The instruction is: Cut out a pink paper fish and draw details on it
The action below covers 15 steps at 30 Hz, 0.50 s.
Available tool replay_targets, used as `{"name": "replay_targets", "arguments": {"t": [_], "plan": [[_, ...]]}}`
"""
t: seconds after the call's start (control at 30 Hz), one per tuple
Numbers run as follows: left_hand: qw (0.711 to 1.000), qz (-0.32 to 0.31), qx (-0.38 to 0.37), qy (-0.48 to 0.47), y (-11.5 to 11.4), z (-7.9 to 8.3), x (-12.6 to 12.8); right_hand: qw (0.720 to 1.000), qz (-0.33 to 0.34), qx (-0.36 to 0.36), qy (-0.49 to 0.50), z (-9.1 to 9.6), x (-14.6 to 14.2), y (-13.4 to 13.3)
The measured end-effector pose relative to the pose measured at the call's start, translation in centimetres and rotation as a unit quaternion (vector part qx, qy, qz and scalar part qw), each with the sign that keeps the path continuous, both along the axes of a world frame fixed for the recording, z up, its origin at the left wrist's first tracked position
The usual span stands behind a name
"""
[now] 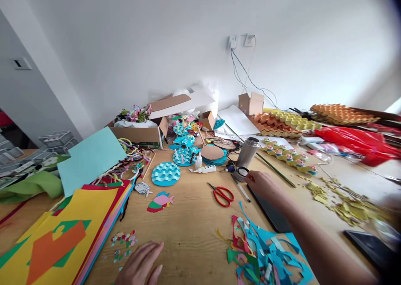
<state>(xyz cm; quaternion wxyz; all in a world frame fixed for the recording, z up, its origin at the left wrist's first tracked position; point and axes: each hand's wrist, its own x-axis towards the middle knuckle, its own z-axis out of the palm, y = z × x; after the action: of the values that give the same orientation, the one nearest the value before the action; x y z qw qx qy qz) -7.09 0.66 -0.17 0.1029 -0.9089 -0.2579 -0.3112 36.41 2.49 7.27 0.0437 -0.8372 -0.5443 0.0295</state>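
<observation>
My right hand [262, 182] reaches across the table, its fingers closed at the right side of a round grey bottle lid [239, 175] lying on the wood. Just behind stands a silver metal flask [248, 152], upright and uncapped. My left hand [140, 263] rests low at the front with its fingers stretched out, holding nothing. Small paper bits [124, 238] lie beside it. Between the hands are red-handled scissors [223, 195], and a craft knife [242, 189] lies below the lid. Paper fish cut-outs [160, 202] and a wavy blue disc [166, 174] lie left of the scissors.
Coloured paper sheets [103, 199] are stacked at left. Blue paper scraps [266, 251] lie at front right, near a dark tablet-like slab [271, 212]. Glue bottles [206, 169], a cardboard box [138, 135] and egg trays [275, 124] stand farther back. A phone [369, 247] lies at right.
</observation>
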Motion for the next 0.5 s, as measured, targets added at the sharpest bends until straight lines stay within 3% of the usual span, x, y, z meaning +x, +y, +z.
{"name": "replay_targets", "arguments": {"t": [0.13, 0.23, 0.33, 0.5], "plan": [[0.999, -0.021, -0.026, -0.010, -0.2, 0.5, 1.1, 0.999, -0.008, 0.007, 0.032, -0.4, -1.0, -6.2], [0.998, -0.034, -0.047, -0.011, -0.5, 1.0, 2.0, 0.999, -0.014, 0.004, 0.040, -0.2, -2.1, -8.5], [0.998, -0.047, -0.049, -0.012, -0.8, 1.4, 2.7, 1.000, 0.010, -0.001, 0.028, -0.1, -3.8, -7.3], [0.998, -0.053, -0.001, -0.016, -1.0, 1.3, 1.9, 0.998, 0.028, -0.056, 0.015, -1.9, -7.2, -0.9]]}}
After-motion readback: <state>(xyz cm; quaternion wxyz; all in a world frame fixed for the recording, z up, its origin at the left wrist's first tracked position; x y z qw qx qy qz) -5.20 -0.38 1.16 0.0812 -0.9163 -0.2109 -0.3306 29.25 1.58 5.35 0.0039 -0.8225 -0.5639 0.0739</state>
